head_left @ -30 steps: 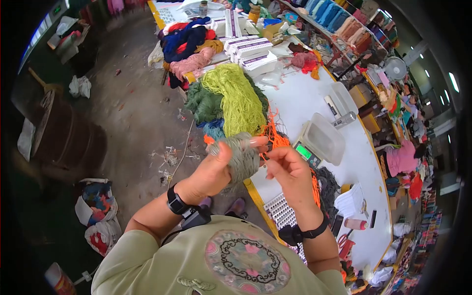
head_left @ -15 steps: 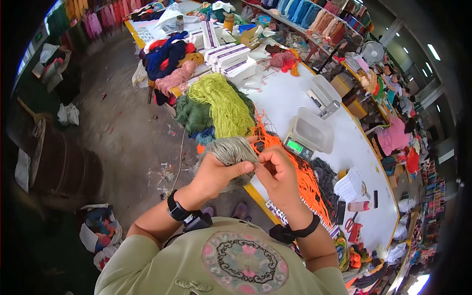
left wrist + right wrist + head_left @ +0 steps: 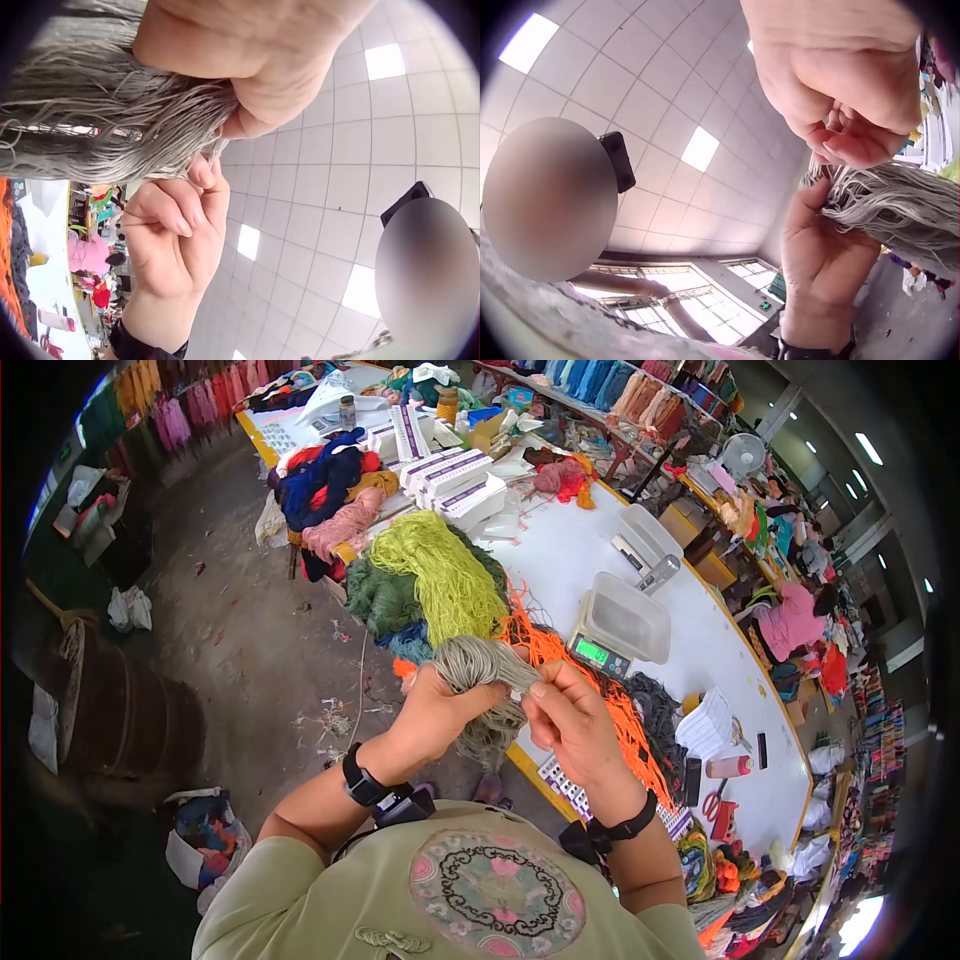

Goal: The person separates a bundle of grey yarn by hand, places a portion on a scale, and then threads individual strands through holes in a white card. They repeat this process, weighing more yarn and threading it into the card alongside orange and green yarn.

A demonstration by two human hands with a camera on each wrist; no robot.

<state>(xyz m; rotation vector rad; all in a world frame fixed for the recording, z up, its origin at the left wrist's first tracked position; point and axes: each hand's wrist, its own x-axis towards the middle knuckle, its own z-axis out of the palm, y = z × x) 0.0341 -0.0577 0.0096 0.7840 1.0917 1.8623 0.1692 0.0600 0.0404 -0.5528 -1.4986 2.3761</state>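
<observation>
A hank of grey yarn point(image 3: 478, 662) is held up in front of the chest, its loose strands hanging below. My left hand point(image 3: 428, 712) grips it, thumb across the strands. On the hank's other side, my right hand point(image 3: 572, 722) pinches the gathered end between thumb and curled fingers. In the left wrist view the grey strands point(image 3: 97, 112) narrow toward the right hand's fingertips point(image 3: 201, 172). The right wrist view shows both hands meeting at the looped end of the yarn point(image 3: 885, 195).
Lime-green yarn point(image 3: 440, 575) lies over dark green yarn point(image 3: 378, 600) at the table's near edge. Orange strands point(image 3: 610, 730) run beside my right hand. Farther right are a scale point(image 3: 598, 655) with a plastic tub point(image 3: 632, 615), a pink bottle point(image 3: 728, 767) and scissors point(image 3: 712, 800).
The grey hank has turned, and its gathered end now points toward the right hand. The right hand has gone from picking at the hank's side to pinching that end. The head view has shifted.
</observation>
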